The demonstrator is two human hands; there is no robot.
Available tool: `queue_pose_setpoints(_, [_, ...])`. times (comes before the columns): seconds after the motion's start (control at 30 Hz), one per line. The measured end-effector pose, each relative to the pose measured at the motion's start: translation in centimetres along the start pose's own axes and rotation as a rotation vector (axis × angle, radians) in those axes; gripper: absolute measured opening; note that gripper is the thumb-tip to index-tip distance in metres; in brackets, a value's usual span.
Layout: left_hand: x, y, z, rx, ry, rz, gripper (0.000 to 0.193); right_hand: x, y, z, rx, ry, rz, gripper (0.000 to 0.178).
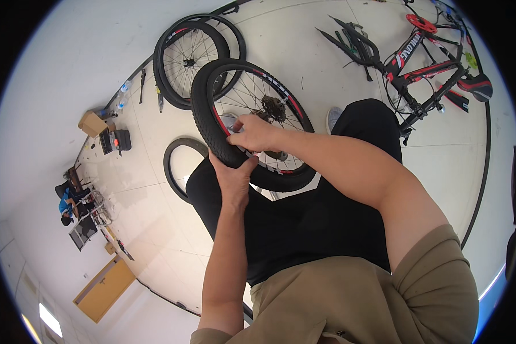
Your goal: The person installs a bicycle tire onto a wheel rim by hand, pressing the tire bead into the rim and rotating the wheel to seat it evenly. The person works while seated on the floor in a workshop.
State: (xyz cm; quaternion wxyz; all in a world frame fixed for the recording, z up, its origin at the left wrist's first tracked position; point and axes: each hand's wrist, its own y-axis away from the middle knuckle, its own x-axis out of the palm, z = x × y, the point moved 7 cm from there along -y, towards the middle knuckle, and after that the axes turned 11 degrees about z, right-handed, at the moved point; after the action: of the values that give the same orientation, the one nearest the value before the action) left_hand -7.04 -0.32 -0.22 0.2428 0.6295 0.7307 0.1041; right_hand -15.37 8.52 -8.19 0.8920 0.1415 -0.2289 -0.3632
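A bicycle wheel point(205, 123) with a black knobby tyre, a red-and-black rim and a rear cassette point(273, 108) stands tilted between my legs. On its near left side, my left hand point(232, 180) is closed around the tyre, thumb toward the rim. My right hand point(253, 135) reaches across the spokes from the right. Its fingers are curled and pressed at the inner edge of the rim, just above my left hand. Whatever they pinch there, if anything, is hidden. A small pinkish spot shows on the rim between the two hands.
Another wheel point(161, 71) and a loose tyre lie beyond mine. A further tyre point(167, 166) lies by my left knee. A bicycle frame point(421, 73) rests at the right. Along the left wall are a cardboard box point(92, 123), a black case point(121, 141) and a seated person point(67, 205).
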Motion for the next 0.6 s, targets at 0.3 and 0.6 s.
queue_pose_setpoints(0.3, [-0.1,1.0,-0.2,-0.006,-0.087,-0.139,0.075,0.7,0.2,1.1,-0.173,0.280,-0.010,0.045])
queue_pose_setpoints(0.6, [-0.9,0.4,0.5,-0.060,0.015,-0.081,0.069,0.8,0.0,1.3,-0.092,0.348,-0.045,0.045])
